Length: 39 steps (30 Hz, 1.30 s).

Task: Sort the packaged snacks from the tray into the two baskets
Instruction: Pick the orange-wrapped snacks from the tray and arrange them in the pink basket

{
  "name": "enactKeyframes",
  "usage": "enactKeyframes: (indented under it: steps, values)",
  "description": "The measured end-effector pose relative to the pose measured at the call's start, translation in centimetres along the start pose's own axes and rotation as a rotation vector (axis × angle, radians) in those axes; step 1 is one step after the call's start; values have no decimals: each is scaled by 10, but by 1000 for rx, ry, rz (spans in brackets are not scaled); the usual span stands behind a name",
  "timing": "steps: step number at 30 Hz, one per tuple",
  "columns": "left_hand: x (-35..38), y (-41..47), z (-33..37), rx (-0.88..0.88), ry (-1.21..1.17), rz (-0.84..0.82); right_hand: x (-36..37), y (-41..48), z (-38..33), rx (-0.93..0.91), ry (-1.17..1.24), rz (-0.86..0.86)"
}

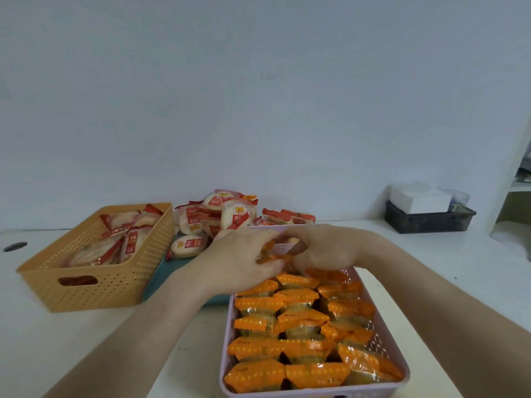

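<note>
A lilac basket (399,354) in front of me holds rows of several orange-wrapped snacks (301,346). My left hand (241,259) and my right hand (330,248) meet over its far end, both with fingers closed on an orange snack packet (275,258). An orange-tan basket (86,288) at the left holds several red-and-white snack packets (126,239). More red-and-white packets (218,216) lie heaped on a teal tray (163,271) behind the baskets. The far end of the lilac basket is hidden by my hands.
A dark bin (428,222) with white boxes stands at the back right by the wall. A white shelf unit (517,202) is at the far right. A round cable hole (15,246) sits at the table's left edge.
</note>
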<state>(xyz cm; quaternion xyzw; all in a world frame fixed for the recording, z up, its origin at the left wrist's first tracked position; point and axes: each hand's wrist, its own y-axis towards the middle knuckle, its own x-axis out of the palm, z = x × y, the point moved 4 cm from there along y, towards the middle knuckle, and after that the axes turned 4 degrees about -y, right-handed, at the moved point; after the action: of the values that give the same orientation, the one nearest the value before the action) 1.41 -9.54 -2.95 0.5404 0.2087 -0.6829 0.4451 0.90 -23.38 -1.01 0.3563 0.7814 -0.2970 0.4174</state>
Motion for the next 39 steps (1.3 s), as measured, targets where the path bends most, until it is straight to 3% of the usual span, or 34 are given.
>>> enactKeyframes:
  steps: [5,10,12,15,18,22,26,30,35,39]
  values:
    - [4,-4,1,-16,-22,-33,9,-3,7,46,-8,2]
    - [5,-15,6,38,-12,-45,10,-9,5,-64,40,-21]
    - [-7,-17,6,43,-121,67,-3,-5,8,-88,39,114]
    - [-33,-20,-17,-59,-203,367,-35,6,12,-45,27,360]
    - [-52,-26,-58,-251,-151,581,-54,23,-2,-26,42,439]
    - [-35,-25,-112,-441,-29,410,-52,76,-41,-100,-220,393]
    - [-12,-13,-139,-397,-114,376,-33,134,-59,-70,-436,236]
    - [-11,13,-141,-354,-120,324,-34,153,-40,105,-290,176]
    - [-4,35,-139,-510,-65,226,-30,156,-23,149,-300,149]
    - [12,44,-145,-552,-389,338,-35,153,-6,198,-296,192]
